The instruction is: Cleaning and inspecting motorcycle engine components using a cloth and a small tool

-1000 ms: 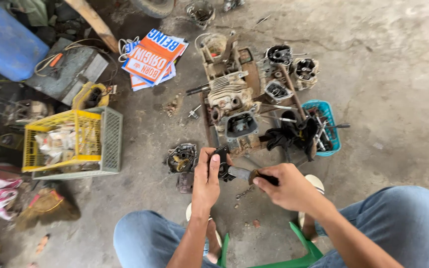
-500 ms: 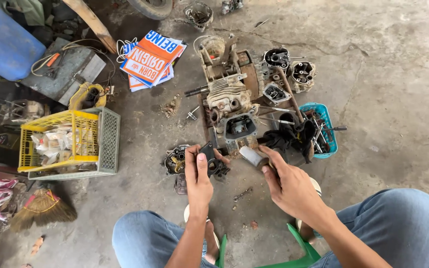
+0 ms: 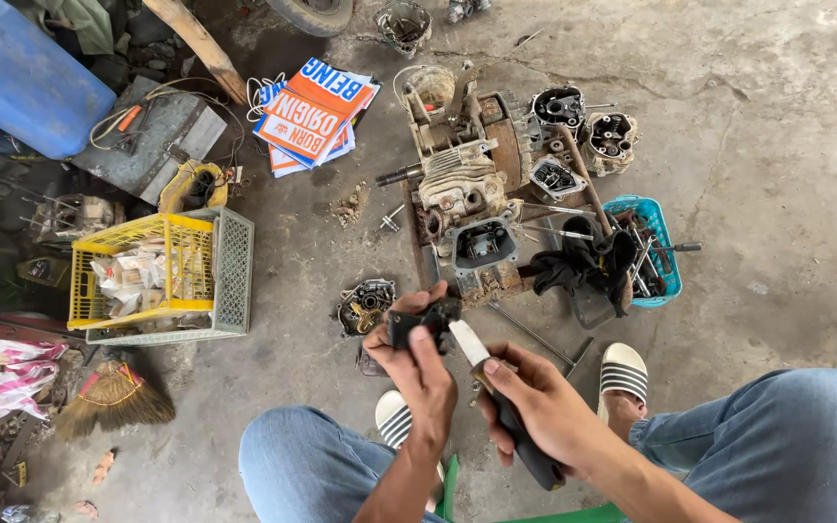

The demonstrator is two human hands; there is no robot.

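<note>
Holding small black part [image 3: 425,321] at lower centre, left hand [image 3: 418,363] clamped on it; right hand [image 3: 535,407] clamped on knife [image 3: 496,387], blade touching part. Stained concrete floor [image 3: 777,145]: engine block [image 3: 462,194] centre, blue basket [image 3: 646,247] right, yellow crate [image 3: 138,271] left, blue drum [image 3: 21,77] upper left.

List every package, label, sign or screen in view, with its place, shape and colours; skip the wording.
Printed sheets: a fanned stack of flat rectangles on the concrete floor, upper middle; orange, white and blue with large lettering.
Small packets: pale, whitish, piled inside the yellow crate at left; too small to tell more.
No screens in view.
</note>
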